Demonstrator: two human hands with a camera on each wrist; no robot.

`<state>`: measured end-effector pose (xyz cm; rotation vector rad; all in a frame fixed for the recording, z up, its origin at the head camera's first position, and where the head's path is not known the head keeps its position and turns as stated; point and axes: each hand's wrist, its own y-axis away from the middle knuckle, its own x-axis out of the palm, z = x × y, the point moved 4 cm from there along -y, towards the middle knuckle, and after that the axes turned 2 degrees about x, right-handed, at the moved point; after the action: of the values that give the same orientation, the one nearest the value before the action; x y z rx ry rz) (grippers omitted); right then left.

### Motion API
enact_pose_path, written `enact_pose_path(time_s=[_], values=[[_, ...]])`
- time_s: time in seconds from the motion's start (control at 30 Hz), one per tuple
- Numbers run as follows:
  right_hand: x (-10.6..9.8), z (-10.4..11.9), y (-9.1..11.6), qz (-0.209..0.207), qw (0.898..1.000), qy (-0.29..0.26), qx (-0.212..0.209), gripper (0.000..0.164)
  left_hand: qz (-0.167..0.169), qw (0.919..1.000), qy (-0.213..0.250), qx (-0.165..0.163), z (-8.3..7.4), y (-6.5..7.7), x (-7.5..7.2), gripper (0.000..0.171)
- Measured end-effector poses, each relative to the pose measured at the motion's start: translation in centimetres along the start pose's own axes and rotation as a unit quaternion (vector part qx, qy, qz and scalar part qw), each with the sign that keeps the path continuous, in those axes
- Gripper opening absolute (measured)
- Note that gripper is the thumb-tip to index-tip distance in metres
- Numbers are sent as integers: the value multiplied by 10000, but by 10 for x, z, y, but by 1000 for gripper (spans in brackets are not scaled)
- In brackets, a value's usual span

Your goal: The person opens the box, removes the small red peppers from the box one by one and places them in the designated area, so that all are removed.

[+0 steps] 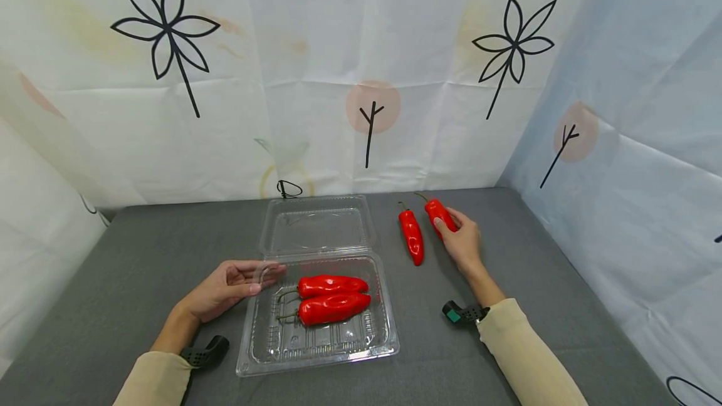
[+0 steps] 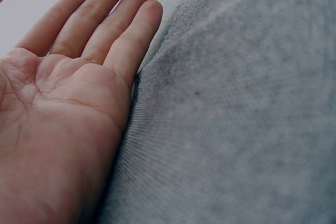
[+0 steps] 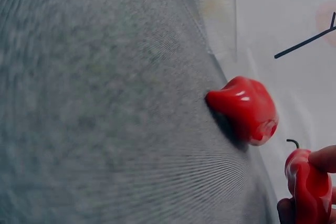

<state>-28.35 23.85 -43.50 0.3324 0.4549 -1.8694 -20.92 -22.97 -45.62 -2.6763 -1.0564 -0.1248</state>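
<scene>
Holding a long red chili pepper (image 1: 437,210) firmly but lightly by its broad body seems the best way to handle it, since the glossy skin could slip if only the tapering end were pinched. The right hand (image 1: 464,244) has thumb and fingers closed around that pepper, to the right of the clear plastic clamshell container (image 1: 316,359) and about level with its open lid (image 1: 316,224). The stem end pokes out beyond the grip, pointing away from the person; whether the pepper's underside touches the gray cloth (image 1: 440,356) I cannot tell. A loose pepper (image 1: 412,238) lies between the container and this hand, so a sideways move probably calls for some lift to avoid knocking it. Two more, a rear pepper (image 1: 333,285) and a front pepper (image 1: 334,309), lie side by side inside the container's base. The left hand (image 1: 225,288) has its fingers extended at the container's left rim, thumb apart; light contact there should help steady the thin plastic.
</scene>
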Motion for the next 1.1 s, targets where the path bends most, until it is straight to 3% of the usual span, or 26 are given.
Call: enact_pose_path(time_s=[0.33, 1.1], values=[[9, -7, 4, 62, 9983, 576, 102, 48, 0, 10000, 20, -24, 1, 0, -1, 46], [21, -6, 8, 649, 9962, 569, 103, 60, 2, 10000, 3, -21, 1, 0, 0, 46]])
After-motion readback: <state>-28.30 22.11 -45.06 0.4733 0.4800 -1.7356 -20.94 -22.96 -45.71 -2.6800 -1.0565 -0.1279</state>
